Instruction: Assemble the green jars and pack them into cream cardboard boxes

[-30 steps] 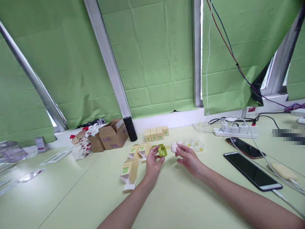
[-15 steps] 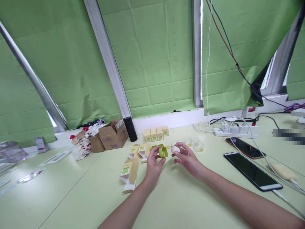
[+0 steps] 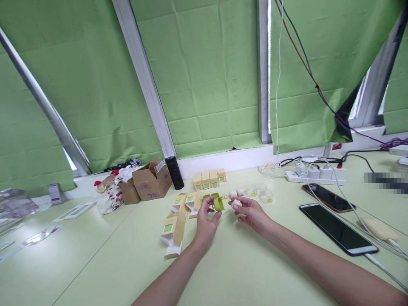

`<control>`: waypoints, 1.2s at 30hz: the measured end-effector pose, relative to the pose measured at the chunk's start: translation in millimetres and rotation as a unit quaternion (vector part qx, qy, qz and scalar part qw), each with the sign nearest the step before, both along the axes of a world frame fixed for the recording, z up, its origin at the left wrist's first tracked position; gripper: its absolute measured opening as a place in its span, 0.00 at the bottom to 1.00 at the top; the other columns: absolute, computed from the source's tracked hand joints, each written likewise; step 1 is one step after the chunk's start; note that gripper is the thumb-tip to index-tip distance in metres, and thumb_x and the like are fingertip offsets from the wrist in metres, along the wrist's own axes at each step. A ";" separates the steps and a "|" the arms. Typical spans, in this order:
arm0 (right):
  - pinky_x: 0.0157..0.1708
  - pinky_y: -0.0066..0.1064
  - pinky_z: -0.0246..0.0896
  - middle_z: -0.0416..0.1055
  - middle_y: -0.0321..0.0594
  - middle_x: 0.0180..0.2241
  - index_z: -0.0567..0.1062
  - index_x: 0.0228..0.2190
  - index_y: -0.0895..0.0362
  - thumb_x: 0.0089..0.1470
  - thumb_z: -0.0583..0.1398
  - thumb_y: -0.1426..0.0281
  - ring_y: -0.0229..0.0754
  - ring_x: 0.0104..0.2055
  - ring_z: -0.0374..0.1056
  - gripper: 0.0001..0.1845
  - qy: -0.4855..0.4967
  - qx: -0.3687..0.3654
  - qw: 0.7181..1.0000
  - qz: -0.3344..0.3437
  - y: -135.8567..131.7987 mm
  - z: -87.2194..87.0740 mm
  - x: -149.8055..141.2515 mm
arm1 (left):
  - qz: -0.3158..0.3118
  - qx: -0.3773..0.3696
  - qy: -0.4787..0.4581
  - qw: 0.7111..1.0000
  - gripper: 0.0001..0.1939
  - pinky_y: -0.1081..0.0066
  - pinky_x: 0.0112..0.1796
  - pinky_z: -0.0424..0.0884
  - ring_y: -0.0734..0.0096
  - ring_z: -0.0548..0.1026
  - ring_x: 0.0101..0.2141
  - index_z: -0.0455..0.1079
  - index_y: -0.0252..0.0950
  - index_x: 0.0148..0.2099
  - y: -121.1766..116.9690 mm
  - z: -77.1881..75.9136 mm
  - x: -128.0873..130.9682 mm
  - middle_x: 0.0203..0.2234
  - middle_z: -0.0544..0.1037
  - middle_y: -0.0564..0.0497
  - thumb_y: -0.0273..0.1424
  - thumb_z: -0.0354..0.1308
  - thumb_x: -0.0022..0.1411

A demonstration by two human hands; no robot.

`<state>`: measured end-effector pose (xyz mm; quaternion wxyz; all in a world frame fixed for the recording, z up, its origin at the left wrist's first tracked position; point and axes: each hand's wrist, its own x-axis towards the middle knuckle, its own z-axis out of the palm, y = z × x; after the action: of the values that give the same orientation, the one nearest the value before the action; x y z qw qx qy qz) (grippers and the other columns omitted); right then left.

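At the left of a pale green tabletop point(image 3: 105, 263) sits a white cloth bag with red print point(image 3: 110, 202), then an open brown cardboard box point(image 3: 152, 187) and an upright black cylinder point(image 3: 174, 173). Nearer the person lie opened cream paper cartons with green square labels point(image 3: 168, 225); behind, four closed cream cartons point(image 3: 209, 179) stand in a row.

At centre, the person's left hand point(image 3: 206, 219) pinches a small, hollow, olive-green cup point(image 3: 219, 204) between thumb and fingers, held above the table. It looks like light, fairly stiff plastic, perhaps a little slick; its outer side walls seem the best grip, leaving the opening free. More olive-green pieces point(image 3: 214, 194) show just behind that hand.

Just to the right, apart from the cup, the right hand point(image 3: 251, 211) grasps a small, rounded, whitish piece point(image 3: 236, 204) by its fingertips. It too is probably light and smooth, best taken by its sides; whether it is soft or hard is unclear. Beyond it lie two small white blocks point(image 3: 236, 193) and, beside them, clear round containers with yellow spots point(image 3: 259, 192). Farther right are a white power strip point(image 3: 315, 175) and two dark-screened phones point(image 3: 338, 227).
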<state>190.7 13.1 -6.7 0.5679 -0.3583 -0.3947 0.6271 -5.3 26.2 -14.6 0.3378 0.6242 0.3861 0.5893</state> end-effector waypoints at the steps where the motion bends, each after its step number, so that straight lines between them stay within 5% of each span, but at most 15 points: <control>1: 0.25 0.29 0.65 0.78 0.43 0.39 0.83 0.37 0.55 0.38 0.77 0.64 0.39 0.31 0.70 0.21 0.009 0.000 1.000 0.010 0.0 0.6 0.4 | 0.003 0.000 0.004 1.000 0.23 0.62 0.47 0.68 0.55 0.77 0.52 0.72 0.40 0.53 0.1 0.2 -0.3 0.52 0.79 0.43 0.29 0.67 0.54; 6: 0.27 0.29 0.66 0.80 0.45 0.40 0.83 0.39 0.55 0.39 0.76 0.66 0.42 0.34 0.73 0.22 0.028 0.060 0.997 0.042 -2.9 6.5 -0.9 | -0.001 -0.001 0.008 1.000 0.24 0.62 0.47 0.68 0.55 0.76 0.52 0.72 0.40 0.54 -0.2 -0.1 -0.2 0.52 0.80 0.44 0.27 0.66 0.54; 17: 0.21 0.27 0.60 0.80 0.43 0.33 0.82 0.37 0.59 0.36 0.78 0.55 0.40 0.29 0.69 0.29 -0.073 0.102 0.992 -0.030 2.4 2.3 -1.6 | 0.003 0.010 0.069 0.998 0.22 0.59 0.50 0.67 0.55 0.75 0.52 0.73 0.41 0.53 -11.0 6.2 2.0 0.53 0.79 0.45 0.25 0.64 0.55; 36: 0.23 0.29 0.65 0.76 0.40 0.27 0.85 0.35 0.60 0.44 0.74 0.50 0.40 0.28 0.67 0.26 -0.113 0.153 0.982 0.012 3.2 -1.9 -1.8 | 0.003 0.013 0.089 0.996 0.23 0.59 0.52 0.68 0.55 0.74 0.52 0.77 0.42 0.51 -21.3 15.8 6.4 0.49 0.78 0.47 0.22 0.66 0.53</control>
<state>188.8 16.3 -8.7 0.5598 -0.3312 -0.5521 0.5216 1.1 4.9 1.1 0.2920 0.6771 0.4090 0.5376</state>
